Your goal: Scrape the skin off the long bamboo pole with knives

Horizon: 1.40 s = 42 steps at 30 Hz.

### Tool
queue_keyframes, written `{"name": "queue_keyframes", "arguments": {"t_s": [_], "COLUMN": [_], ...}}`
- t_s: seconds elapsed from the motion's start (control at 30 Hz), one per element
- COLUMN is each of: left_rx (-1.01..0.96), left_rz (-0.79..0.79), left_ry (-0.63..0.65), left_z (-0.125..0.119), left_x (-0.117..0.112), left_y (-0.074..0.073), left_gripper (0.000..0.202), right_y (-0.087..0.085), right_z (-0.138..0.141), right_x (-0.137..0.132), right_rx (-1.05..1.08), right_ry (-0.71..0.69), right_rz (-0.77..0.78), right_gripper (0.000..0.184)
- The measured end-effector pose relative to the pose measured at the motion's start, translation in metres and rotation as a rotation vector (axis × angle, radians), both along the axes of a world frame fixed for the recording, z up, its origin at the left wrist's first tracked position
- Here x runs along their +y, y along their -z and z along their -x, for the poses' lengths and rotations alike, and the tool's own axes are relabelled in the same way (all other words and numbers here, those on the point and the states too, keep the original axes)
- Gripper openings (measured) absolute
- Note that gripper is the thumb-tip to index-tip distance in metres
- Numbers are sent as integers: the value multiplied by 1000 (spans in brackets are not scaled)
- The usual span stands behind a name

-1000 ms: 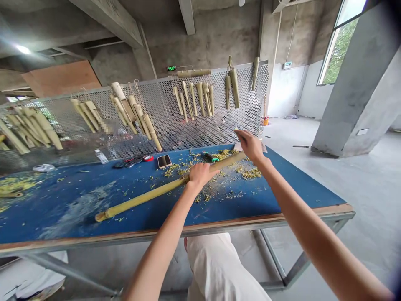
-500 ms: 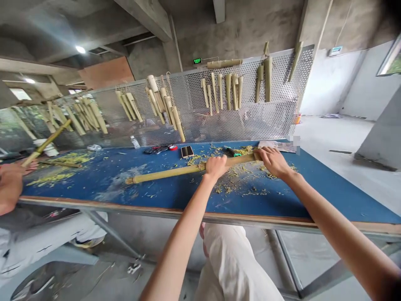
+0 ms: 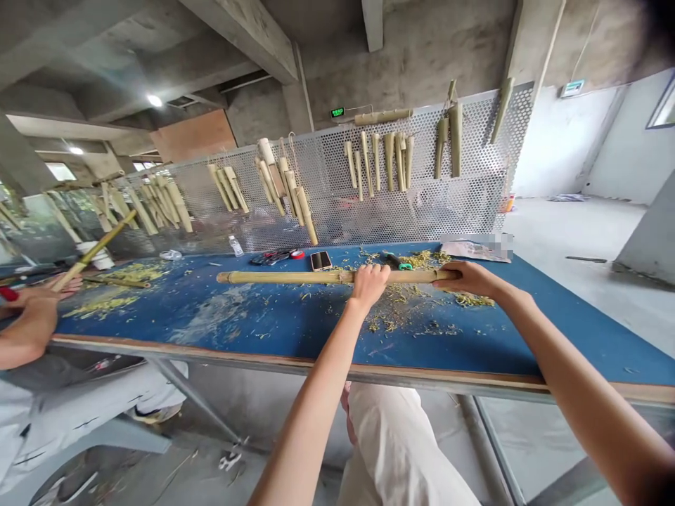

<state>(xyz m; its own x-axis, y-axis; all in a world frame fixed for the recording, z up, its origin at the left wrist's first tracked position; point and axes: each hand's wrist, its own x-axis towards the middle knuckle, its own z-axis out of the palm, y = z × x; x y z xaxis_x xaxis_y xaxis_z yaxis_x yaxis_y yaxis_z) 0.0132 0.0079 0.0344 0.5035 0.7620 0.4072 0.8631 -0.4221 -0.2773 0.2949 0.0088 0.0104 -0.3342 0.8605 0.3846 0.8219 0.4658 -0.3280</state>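
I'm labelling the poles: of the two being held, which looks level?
The long bamboo pole in the wearer's left hand and right hand; the co-worker's pole slants upward.

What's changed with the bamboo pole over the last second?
The bamboo pole has swung: its left end moved away from the near edge of the blue table, so the pole now runs nearly level across the view. The left hand still grips it near mid-length; the right hand holds its right end. The phone stayed put.
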Motion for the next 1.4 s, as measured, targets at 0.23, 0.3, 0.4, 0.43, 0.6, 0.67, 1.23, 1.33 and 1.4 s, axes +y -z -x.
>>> {"name": "queue_keyframes", "arguments": {"t_s": [0.23, 0.3, 0.4, 0.43, 0.6, 0.67, 1.23, 1.33, 1.4], "left_rx": [-24, -20, 13, 26, 28, 0, 97, 126, 150], "left_rz": [32, 43, 70, 78, 124, 172, 111, 61, 49], "left_ry": [25, 6, -23, -29, -34, -13, -35, -25, -17], "left_z": [-8, -5, 2, 3, 7, 8, 4, 7, 9], "left_x": [-2, 0, 3, 4, 3, 3, 13, 13, 12], "left_y": [-9, -11, -13, -14, -23, -28, -12, -4, -5], "left_gripper": [26, 26, 26, 26, 19, 14, 27, 31, 32], "right_y": [-16, -17, -16, -15, -9, -7, -8, -8, -7], "right_z": [10, 14, 20, 21, 22, 21, 16, 21, 24], "right_x": [-15, -17, -17, -16, -12, -12, -8, -11, -12], "right_rx": [-268, -319, -379, -389, -373, -379, -436, -431, -409], "right_ry": [264, 300, 315, 319, 328, 324, 285, 274, 270], "right_rz": [-18, -46, -87, -97, -155, -163, -92, 23, 74], "right_gripper": [27, 23, 27, 29, 37, 37, 27, 25, 24]}}
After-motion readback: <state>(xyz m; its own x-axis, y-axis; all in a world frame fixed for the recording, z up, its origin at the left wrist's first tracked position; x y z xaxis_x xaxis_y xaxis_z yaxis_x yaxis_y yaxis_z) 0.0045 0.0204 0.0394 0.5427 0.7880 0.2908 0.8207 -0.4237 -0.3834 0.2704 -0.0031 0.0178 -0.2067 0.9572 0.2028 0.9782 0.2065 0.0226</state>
